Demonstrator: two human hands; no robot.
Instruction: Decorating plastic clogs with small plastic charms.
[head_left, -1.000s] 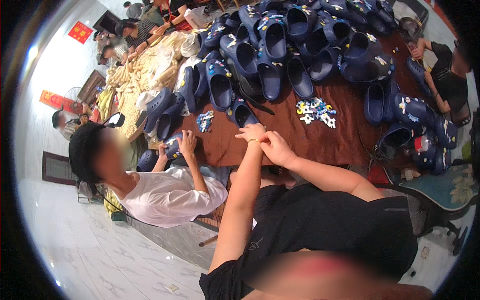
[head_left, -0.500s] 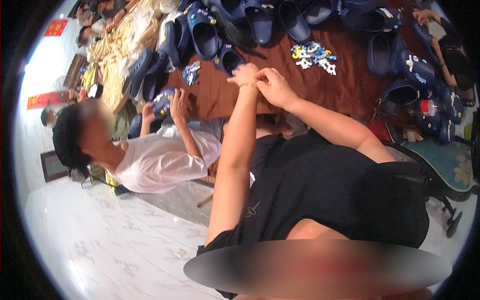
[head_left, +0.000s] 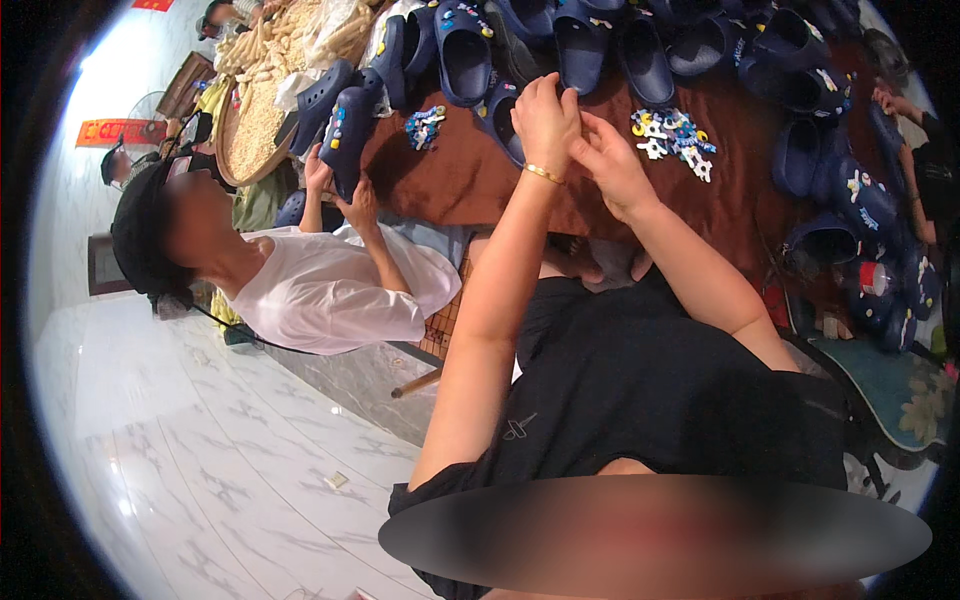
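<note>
My left hand (head_left: 545, 122), with a gold bracelet at the wrist, reaches over the brown cloth, its fingers bent and close together. It overlaps a navy clog (head_left: 498, 120), and I cannot tell whether it touches it. Close against it is my right hand (head_left: 612, 170), with curled fingers partly hidden behind the left. Anything held between the two is out of sight. Just right of my hands lies a pile of small white, blue and yellow shoe charms (head_left: 672, 140). A smaller charm pile (head_left: 425, 128) is to the left.
Many navy clogs (head_left: 647, 62) line the far side of the brown-clothed table (head_left: 450, 185). More clogs (head_left: 870, 200) are heaped at the right. At my left a person in a white shirt (head_left: 335, 290) holds a charm-decorated clog (head_left: 348, 130). A round basket (head_left: 255, 140) stands beyond.
Both hands have moved slightly farther out over the cloth, and my left fingers have drawn together. The neighbour's clog is now raised and turned upright. The whole view has shifted.
</note>
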